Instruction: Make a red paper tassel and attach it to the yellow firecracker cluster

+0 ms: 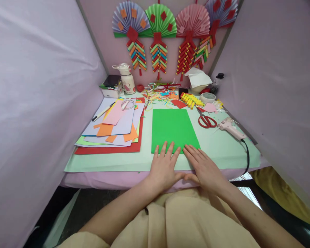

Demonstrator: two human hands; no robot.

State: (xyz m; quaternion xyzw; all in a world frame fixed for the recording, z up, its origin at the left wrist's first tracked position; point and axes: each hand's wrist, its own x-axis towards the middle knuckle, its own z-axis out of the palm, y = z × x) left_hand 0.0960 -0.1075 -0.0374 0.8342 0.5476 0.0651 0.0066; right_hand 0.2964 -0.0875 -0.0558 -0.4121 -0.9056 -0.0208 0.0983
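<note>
A sheet of bright green paper (pixel 174 127) lies flat in the middle of the table. On its near edge rest the spread fingertips of my left hand (pixel 165 167), palm down. My right hand (pixel 205 168) lies flat at the sheet's near right corner, its fingers stretched out close together. The two thumbs meet below the sheet, near the table's front edge. Neither hand grips anything.
Left is a stack of coloured paper (pixel 119 129) with a pen (pixel 103 112) on it. Right are red-handled scissors (pixel 207 121) and a corded glue gun (pixel 231 128). Behind lie paper scraps (pixel 162 96), yellow paper rolls (pixel 191 100), tape (pixel 208 97) and a bottle (pixel 128 81).
</note>
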